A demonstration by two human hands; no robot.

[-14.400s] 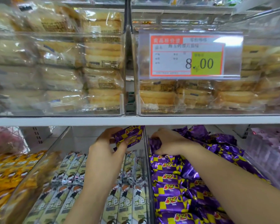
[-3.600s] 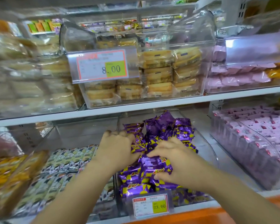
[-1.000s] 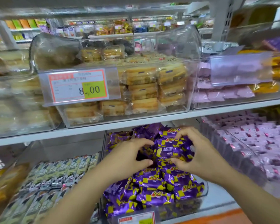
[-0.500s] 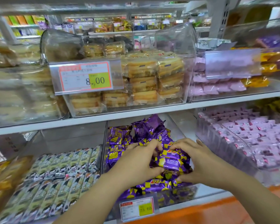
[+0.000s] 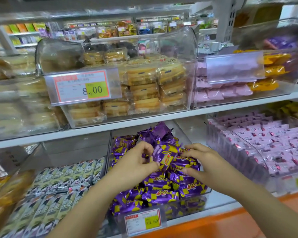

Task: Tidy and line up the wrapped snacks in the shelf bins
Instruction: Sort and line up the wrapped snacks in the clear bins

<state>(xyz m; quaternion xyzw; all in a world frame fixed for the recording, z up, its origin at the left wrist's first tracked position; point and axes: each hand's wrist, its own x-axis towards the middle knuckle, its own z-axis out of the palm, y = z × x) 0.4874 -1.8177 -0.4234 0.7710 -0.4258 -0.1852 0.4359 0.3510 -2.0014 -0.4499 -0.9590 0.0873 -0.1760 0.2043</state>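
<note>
Newly upended purple packet (image 5: pixel 164 157) pinched by left hand (image 5: pixel 136 166); right hand (image 5: pixel 204 164) grips pile (image 5: pixel 162 196) above 23.60 tag (image 5: pixel 143 220).

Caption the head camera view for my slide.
Left hand pinches a purple snack; right hand touches the pile in the bin.

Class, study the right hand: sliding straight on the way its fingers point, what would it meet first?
Most likely the tilted purple snack pinched by the left hand, just beyond the right hand's fingertips; depth is unclear.
</note>
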